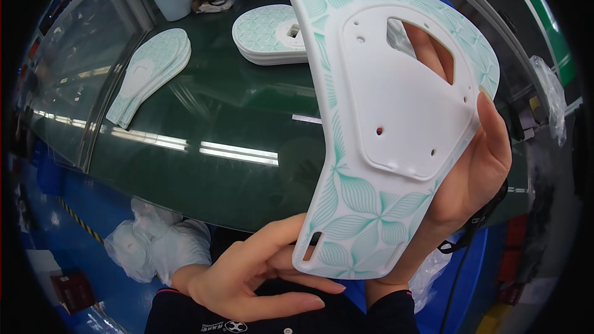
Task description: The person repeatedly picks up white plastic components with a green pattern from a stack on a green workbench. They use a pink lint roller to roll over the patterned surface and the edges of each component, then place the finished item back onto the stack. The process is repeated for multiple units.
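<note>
White patterned panel (405, 130) held up at right, above the table (247, 190).
Its right edge is gripped by the right hand (476, 170); the left hand (244, 275) is half open, fingers partly behind the near end.

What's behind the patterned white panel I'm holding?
Fingers of the right hand show through the panel where it's cut out. It hides the rest of them and part of the green table.
</note>
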